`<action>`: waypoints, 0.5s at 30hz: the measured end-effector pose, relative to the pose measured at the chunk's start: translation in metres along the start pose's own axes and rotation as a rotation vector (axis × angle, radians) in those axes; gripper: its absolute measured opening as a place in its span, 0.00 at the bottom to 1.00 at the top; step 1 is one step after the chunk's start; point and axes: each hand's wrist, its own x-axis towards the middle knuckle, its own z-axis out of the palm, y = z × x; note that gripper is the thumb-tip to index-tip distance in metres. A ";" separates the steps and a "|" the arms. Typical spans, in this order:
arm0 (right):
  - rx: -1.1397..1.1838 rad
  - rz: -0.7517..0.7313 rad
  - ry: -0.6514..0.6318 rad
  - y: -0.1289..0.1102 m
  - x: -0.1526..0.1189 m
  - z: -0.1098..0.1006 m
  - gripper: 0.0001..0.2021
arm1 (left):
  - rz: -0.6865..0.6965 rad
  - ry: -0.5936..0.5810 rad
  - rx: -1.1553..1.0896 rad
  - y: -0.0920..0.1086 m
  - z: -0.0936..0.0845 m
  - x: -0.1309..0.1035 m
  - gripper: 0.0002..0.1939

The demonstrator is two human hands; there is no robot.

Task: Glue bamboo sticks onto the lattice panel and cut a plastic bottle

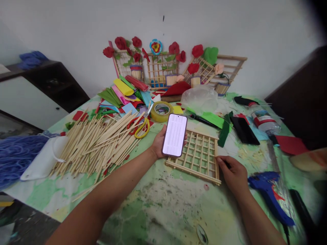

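Observation:
A smartphone with a bright white screen of small text is held up in my left hand, its fingers wrapped round the sides. Behind and below it, a lattice of thin wooden sticks lies on the table, its left part covered by the phone. My right hand rests at the lattice's right edge, thumb and forefinger pinching the side stick. To the left, red-and-yellow scissors lie on a heap of loose wooden sticks, close to a roll of clear tape.
A blue glue gun lies right of my right hand. Beyond are a second, dark phone and a plastic bottle. Stick trellises with paper flowers lean on the wall. Coloured paper and blue cord are at left.

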 end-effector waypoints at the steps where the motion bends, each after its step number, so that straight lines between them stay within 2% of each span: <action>1: 0.004 0.001 -0.001 0.000 0.000 0.000 0.15 | -0.004 -0.002 0.000 0.000 0.000 -0.001 0.35; 6: 0.035 -0.003 -0.008 0.000 0.001 -0.001 0.16 | -0.026 0.021 0.011 -0.002 0.005 -0.005 0.36; 9: 0.056 -0.010 -0.014 0.001 0.001 -0.001 0.16 | 0.008 0.032 0.070 0.011 0.014 -0.006 0.35; 11: 0.062 -0.017 -0.019 0.001 0.001 0.000 0.16 | 0.079 0.070 0.143 0.032 0.021 -0.007 0.35; 12: 0.063 -0.023 -0.019 0.000 0.001 0.000 0.16 | 0.159 0.113 0.181 0.047 0.024 -0.007 0.34; 15: 0.069 -0.040 -0.018 -0.001 0.001 0.000 0.15 | 0.266 0.314 0.342 0.103 0.026 -0.012 0.31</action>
